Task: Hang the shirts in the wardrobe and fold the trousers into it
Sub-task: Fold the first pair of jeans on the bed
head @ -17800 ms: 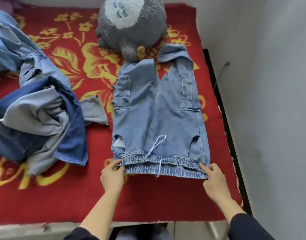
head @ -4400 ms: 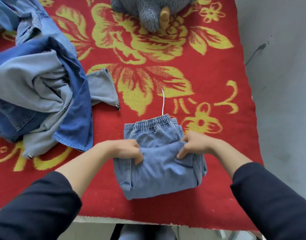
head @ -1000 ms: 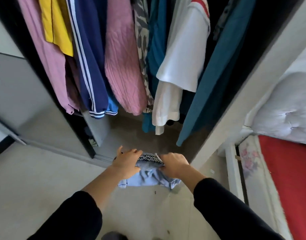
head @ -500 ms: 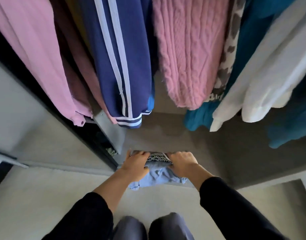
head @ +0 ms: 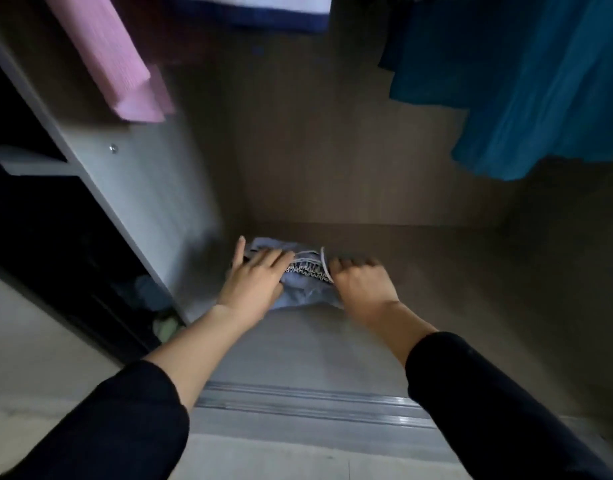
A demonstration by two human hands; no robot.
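Currently, above and left of the folded trousers (head: 303, 296), a pink garment (head: 100, 57) already hangs. The left hand (head: 255, 282) lies flat on the trousers, fingers extended. The trousers sit on the wardrobe floor (head: 454, 289). The right hand (head: 362, 285) curls its fingers over their right edge; blur hides the exact grip. Above and right hangs a teal garment (head: 506, 98). Judged status: placement nearly complete; release remains. Other items to stow are out of view.

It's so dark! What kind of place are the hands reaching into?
Probably a wardrobe: a pink garment and teal garment hang overhead, a sliding-door track crosses the front, left hand and right hand hold folded trousers inside.
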